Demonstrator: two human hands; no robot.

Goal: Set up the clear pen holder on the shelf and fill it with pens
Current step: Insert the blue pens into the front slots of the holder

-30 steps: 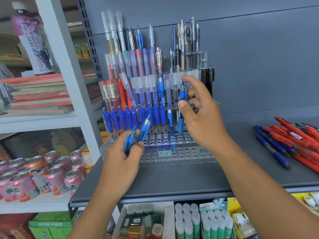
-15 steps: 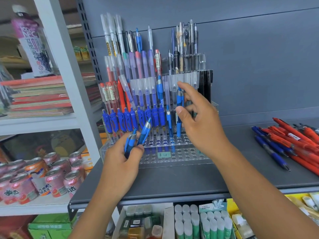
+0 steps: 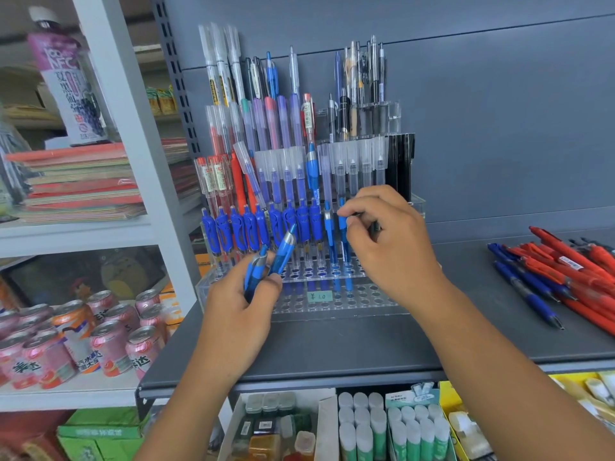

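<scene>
Grey metal shelf [image 3: 332,347], left edge: clear perforated pen holder [image 3: 366,302]. My right hand [image 3: 389,247] pinches a slim blue pen [image 3: 347,262]; left hand [image 3: 239,314] grips two pens [image 3: 283,251].

We see a dark grey metal shelf [image 3: 332,347] backed by a back panel [image 3: 499,128] of the same grey. On its left half, toward the far edge, stands the clear pen holder [image 3: 366,306], a stepped acrylic rack whose base sits flat on the shelf. Its nearest tier of holes is mostly bare and bears a small green price label [image 3: 320,296]. Well apart, at the right, a loose heap of pens [image 3: 565,277] lies flat on the shelf, with blue pens [image 3: 529,291] on its left side and red pens [image 3: 589,294] to the right, running out of view.
</scene>
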